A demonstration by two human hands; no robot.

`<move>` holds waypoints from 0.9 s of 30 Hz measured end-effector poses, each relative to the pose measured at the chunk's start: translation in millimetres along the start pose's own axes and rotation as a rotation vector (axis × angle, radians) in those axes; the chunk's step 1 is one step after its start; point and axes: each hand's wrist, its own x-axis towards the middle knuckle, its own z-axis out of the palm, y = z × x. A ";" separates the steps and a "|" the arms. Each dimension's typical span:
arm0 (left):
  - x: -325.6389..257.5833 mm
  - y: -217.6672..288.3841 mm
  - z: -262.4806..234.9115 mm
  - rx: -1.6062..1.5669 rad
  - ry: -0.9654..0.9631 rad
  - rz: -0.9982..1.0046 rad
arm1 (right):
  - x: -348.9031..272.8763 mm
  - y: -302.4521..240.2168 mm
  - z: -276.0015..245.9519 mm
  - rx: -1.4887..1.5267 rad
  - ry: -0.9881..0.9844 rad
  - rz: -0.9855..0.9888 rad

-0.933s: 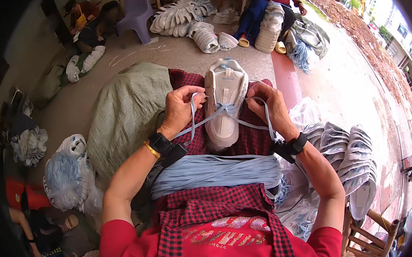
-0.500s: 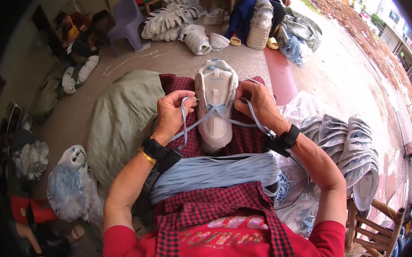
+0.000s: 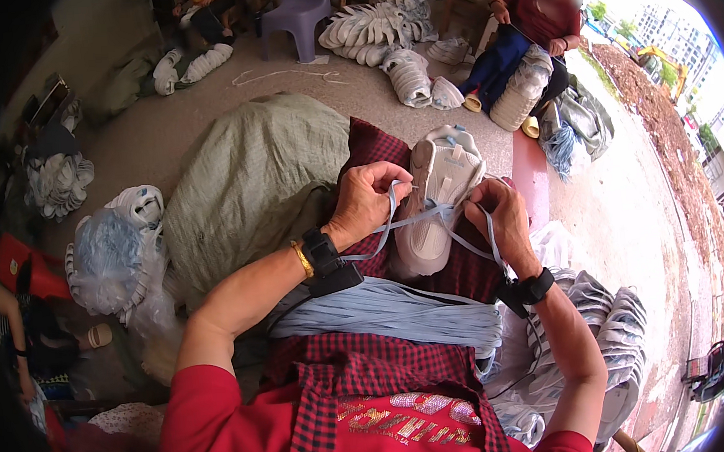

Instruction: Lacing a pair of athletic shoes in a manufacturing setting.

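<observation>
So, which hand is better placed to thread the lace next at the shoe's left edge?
Probably the left hand: it pinches the blue lace close beside that edge of the shoe. The right hand holds lace at the opposite edge.

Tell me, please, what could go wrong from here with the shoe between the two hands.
Uneven tension between the left hand and right hand might leave the blue lace lopsided. The shoe rests on checked cloth, so it could tip. The long lace bundle lies close below and might snag.
</observation>
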 end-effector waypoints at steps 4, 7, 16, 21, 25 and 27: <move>1.6 2.3 5.0 0.017 -0.039 0.051 | 0.4 7.5 -0.6 -0.004 -0.009 0.012; 4.9 9.7 6.7 0.035 -0.042 0.083 | 2.6 9.6 -1.5 -0.025 -0.006 -0.016; 22.4 31.9 5.3 0.329 -0.227 0.298 | 6.3 1.1 -10.3 -0.048 -0.053 -0.103; 49.2 39.5 -9.1 0.792 -0.486 0.789 | 21.7 -21.5 -27.5 -0.694 -0.152 -0.704; 78.1 55.7 -6.4 1.098 -0.596 1.281 | 32.4 -21.1 -28.8 -0.858 -0.320 -0.795; 83.8 56.9 -3.1 1.157 -0.673 1.316 | 37.5 -16.9 -25.9 -0.845 -0.347 -0.768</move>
